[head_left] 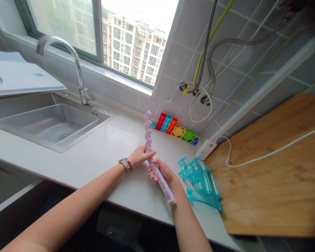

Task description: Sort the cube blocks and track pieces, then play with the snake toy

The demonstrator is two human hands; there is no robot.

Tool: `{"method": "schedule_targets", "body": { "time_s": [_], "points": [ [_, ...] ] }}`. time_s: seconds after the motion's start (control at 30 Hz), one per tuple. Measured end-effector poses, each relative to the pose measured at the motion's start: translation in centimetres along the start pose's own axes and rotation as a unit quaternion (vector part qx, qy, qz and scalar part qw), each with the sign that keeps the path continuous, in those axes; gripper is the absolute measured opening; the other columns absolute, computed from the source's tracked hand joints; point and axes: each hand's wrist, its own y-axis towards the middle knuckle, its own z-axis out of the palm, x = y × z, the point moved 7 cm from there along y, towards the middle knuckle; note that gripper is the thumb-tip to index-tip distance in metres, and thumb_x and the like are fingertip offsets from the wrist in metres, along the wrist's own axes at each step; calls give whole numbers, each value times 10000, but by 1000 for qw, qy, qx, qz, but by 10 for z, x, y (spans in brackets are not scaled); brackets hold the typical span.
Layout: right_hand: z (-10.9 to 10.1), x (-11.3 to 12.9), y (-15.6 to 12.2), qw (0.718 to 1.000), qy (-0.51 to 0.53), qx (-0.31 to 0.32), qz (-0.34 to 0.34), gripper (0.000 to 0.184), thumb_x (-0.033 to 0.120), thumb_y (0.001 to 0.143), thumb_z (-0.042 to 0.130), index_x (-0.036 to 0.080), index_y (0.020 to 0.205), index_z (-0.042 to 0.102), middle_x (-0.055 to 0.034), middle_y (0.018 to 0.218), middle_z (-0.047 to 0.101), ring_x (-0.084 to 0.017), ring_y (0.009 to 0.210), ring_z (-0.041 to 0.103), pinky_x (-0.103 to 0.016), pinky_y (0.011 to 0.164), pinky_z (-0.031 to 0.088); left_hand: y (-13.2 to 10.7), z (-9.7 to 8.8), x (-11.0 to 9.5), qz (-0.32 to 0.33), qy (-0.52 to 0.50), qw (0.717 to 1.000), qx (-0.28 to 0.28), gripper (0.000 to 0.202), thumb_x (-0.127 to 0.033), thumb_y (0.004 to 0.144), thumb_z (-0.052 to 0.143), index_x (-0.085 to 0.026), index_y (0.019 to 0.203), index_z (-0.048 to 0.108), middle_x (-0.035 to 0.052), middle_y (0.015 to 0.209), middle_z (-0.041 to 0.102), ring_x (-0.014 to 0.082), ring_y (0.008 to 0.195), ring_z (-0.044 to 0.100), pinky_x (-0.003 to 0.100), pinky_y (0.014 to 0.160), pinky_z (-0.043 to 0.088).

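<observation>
A lilac and white snake puzzle is stretched out lengthwise above the white counter. Its far part zigzags in stepped wedges, while the near part runs straight toward my right forearm. My left hand, with a watch and a red bracelet at the wrist, grips the puzzle around its middle, thumb across it. Just below, my right hand wraps its fingers around the straight part. The two hands are close together. Parts of the puzzle are hidden under my fingers.
Colourful plastic block pieces line the back wall. Clear turquoise plastic parts lie at right, beside a wooden board and a white plug box. A steel sink with a tap is at left. Hoses hang at the wall.
</observation>
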Motion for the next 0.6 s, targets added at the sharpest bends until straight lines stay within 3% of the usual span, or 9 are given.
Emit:
{"method": "schedule_targets", "body": {
  "time_s": [0.13, 0.2, 0.37, 0.6],
  "points": [
    [-2, 11, 3, 996, -2, -9, -92, 408, 454, 936, 481, 123, 1115, 639, -18, 617, 690, -117, 380, 569, -219, 407, 508, -1, 1, -1, 1, 16, 1000, -7, 559, -646, 868, 543, -186, 555, 494, -38, 502, 456, 112, 495, 442, 233, 503, 379],
    [-2, 13, 6, 993, -9, -19, -115, 432, 487, 919, 520, 133, 1140, 631, -8, 609, 683, -120, 385, 571, -223, 409, 506, -1, 0, 0, 3, 29, 999, -15, 598, -684, 885, 489, -193, 544, 473, -36, 492, 441, 117, 485, 447, 240, 505, 376],
    [-4, 17, 8, 985, 0, -75, -154, 373, 472, 812, 638, 135, 972, 649, 12, 602, 645, -113, 406, 563, -234, 431, 516, -2, -1, 3, 8, 65, 998, -21, 630, -670, 899, 490, -178, 511, 555, 0, 481, 526, 136, 496, 511, 250, 526, 350],
    [-6, 19, 9, 973, -44, -120, -189, 319, 476, 776, 632, 166, 844, 593, 26, 516, 590, -114, 354, 481, -246, 361, 420, 0, 2, 6, -10, 41, 999, -2, 658, -670, 910, 454, -178, 489, 571, 4, 463, 524, 130, 483, 465, 268, 532, 341]
  ]
}}
